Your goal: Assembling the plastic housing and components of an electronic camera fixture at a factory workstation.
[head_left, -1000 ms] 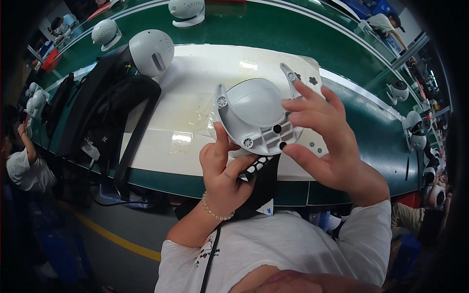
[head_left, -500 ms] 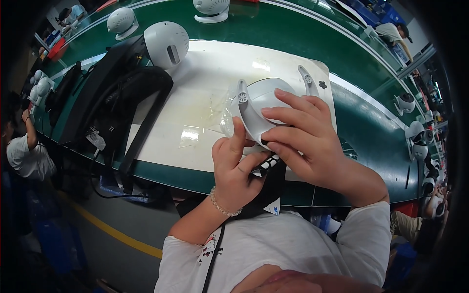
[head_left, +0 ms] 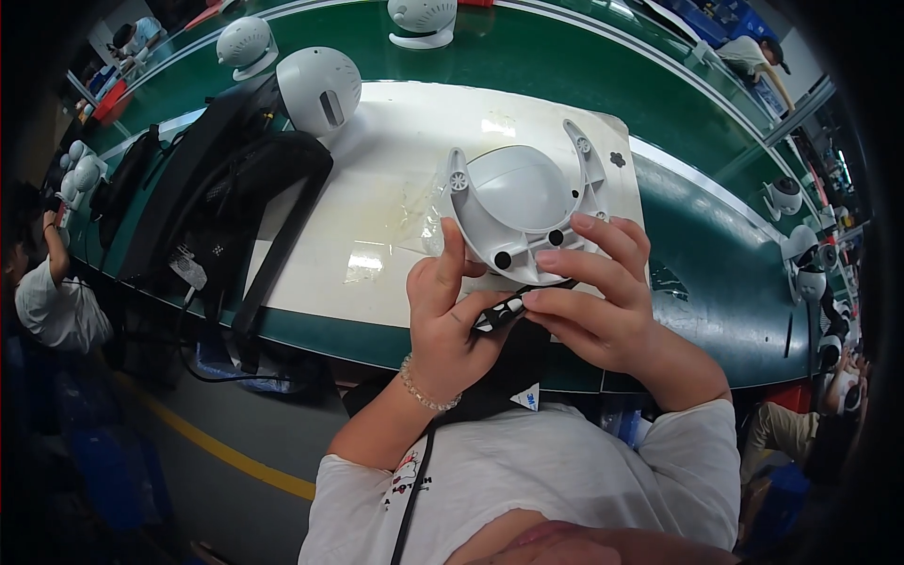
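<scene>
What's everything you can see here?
Pronged shell: one, white, near centre
Round stickers: at least two, black, on the shell
Spotted strip: one, black and white, below the shell
Plastic film: some, clear, beside the shell
Mat: one, white, beneath the shell
Big round machine: one, white, upper left
Small round machines: several, mostly white, edges
Bundle: one, black, left of mat
Table: one, green, under the mat
Floor line: one, yellow, lower left
Other people: several, mixed clothes, edges
Shirt: one, white, bottom
Left hand: one, bare, holding the strip
Right hand: one, bare, at the strip
</scene>
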Tool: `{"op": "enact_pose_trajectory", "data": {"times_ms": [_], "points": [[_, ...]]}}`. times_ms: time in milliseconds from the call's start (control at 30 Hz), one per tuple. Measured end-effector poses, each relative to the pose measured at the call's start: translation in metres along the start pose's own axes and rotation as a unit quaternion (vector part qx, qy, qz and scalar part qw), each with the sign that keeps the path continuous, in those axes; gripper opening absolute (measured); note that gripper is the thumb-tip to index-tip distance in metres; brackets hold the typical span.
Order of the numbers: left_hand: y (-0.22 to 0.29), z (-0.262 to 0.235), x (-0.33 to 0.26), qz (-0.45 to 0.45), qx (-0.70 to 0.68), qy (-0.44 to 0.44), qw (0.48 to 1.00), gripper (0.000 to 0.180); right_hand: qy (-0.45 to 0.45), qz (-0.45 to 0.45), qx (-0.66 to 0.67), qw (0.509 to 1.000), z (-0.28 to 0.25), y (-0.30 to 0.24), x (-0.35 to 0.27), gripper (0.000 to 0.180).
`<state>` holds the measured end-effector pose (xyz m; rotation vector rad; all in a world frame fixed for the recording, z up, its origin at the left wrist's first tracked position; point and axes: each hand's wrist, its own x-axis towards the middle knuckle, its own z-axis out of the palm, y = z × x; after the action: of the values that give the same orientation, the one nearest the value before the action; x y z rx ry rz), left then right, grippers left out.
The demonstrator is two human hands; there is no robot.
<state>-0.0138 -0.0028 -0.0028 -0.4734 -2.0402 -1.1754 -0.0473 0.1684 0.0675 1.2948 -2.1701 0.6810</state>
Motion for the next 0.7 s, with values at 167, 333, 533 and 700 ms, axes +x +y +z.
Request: {"op": "enact_pose_trajectory", "data": {"times_ms": [167,333,533,700], "points": [[-0.004,0.001,-0.002,0.012,-0.007,0.016,1.000,0.024,0.070,-0.114,-0.056,0.989,0.010,0.002,-0.012,0.012],[-0.003,0.001,-0.002,0.009,-0.024,0.010,1.000,0.026,0.066,-0.049,0.031,0.996,0.010,-0.002,-0.009,0.010],[-0.003,0.000,-0.005,-0.018,-0.046,0.013,0.999,0.023,-0.022,-0.060,0.061,0.996,0.009,-0.012,0.014,0.014],[-0.006,0.001,-0.005,0.010,-0.047,0.005,0.999,0.023,-0.004,-0.075,0.079,0.994,0.010,-0.014,0.007,0.021]]}}
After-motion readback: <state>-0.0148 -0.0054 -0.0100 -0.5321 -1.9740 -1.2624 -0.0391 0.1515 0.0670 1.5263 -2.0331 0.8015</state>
